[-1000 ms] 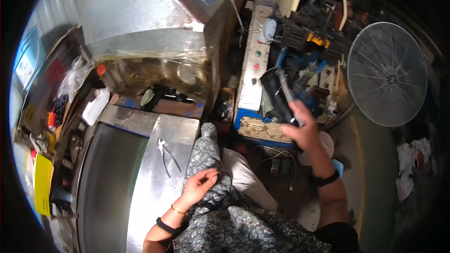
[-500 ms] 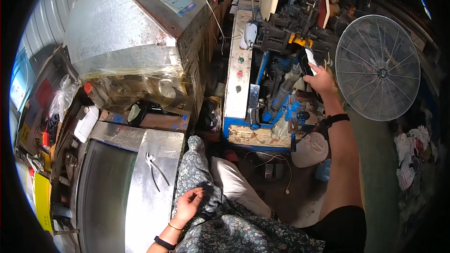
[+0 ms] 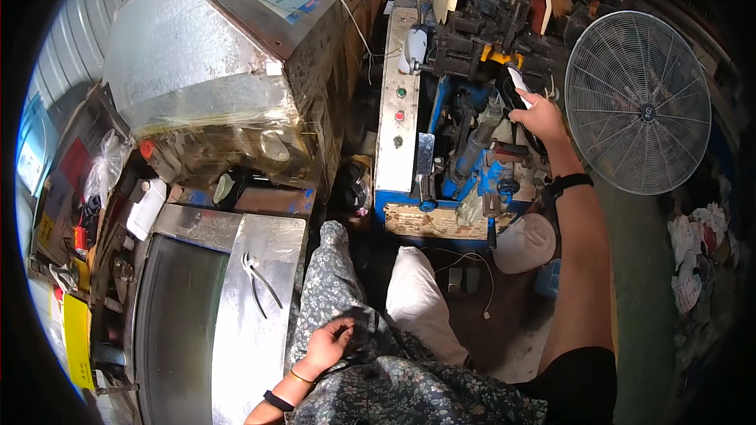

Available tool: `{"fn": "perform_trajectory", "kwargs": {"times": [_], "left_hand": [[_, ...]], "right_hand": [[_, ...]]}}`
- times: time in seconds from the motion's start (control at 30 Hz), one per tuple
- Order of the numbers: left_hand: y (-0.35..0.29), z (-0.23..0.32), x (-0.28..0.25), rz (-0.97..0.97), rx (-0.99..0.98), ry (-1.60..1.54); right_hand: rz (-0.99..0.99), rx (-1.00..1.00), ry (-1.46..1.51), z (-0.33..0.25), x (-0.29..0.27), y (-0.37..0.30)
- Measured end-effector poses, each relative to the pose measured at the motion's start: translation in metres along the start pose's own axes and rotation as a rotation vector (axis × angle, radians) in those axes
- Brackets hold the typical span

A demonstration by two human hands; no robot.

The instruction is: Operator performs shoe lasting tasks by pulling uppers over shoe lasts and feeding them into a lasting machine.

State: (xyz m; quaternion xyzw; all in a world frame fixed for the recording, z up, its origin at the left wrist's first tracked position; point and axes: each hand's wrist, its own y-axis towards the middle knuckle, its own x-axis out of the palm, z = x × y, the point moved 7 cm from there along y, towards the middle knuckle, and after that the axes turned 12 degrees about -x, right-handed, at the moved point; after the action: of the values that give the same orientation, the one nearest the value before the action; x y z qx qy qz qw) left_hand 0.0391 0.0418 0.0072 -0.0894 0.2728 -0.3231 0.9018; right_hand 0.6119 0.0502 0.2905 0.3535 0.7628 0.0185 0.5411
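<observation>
My right hand (image 3: 542,120) reaches forward over the blue machine, its fingers closed on a long narrow piece (image 3: 519,85), white on top with black along its side. The far end of that piece is close to a yellow part (image 3: 502,56) on the machine's dark mechanism; whether they touch, I cannot tell. My left hand (image 3: 329,344) rests at my lap over a dark floral apron (image 3: 331,275), fingers curled in, with nothing visible in them. To its left, pliers (image 3: 257,283) lie on a shiny metal plate (image 3: 260,362).
A pale panel with green and red buttons (image 3: 401,104) runs along the machine's left side. A large round fan (image 3: 639,102) stands at the right. A metal-hooded machine (image 3: 197,47) fills the left. Below are a white container (image 3: 524,244) and a cable (image 3: 488,291).
The view has shifted slightly. My right hand still grips the white-and-black piece near the mechanism, and my left hand stays curled at my lap. My light-trousered leg has moved to the right.
</observation>
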Motion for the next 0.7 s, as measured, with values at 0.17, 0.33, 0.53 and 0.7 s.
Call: {"fn": "perform_trajectory", "kwargs": {"times": [0.17, 0.33, 0.53, 0.7], "left_hand": [[0.005, 0.009, 0.016, -0.025, 0.049, 0.057], [0.010, 0.025, 0.026, -0.100, 0.076, 0.182], [0.018, 0.022, 0.019, -0.082, 0.101, 0.105], [0.008, 0.011, -0.001, -0.003, 0.115, 0.187]], "right_hand": [[-0.003, -0.123, -0.117, 0.014, 0.013, 0.015], [-0.098, -0.074, -0.371, 0.000, 0.055, 0.008], [-0.026, -0.028, -0.397, 0.010, 0.048, -0.001], [0.057, -0.037, -0.318, -0.005, 0.048, 0.006]]}}
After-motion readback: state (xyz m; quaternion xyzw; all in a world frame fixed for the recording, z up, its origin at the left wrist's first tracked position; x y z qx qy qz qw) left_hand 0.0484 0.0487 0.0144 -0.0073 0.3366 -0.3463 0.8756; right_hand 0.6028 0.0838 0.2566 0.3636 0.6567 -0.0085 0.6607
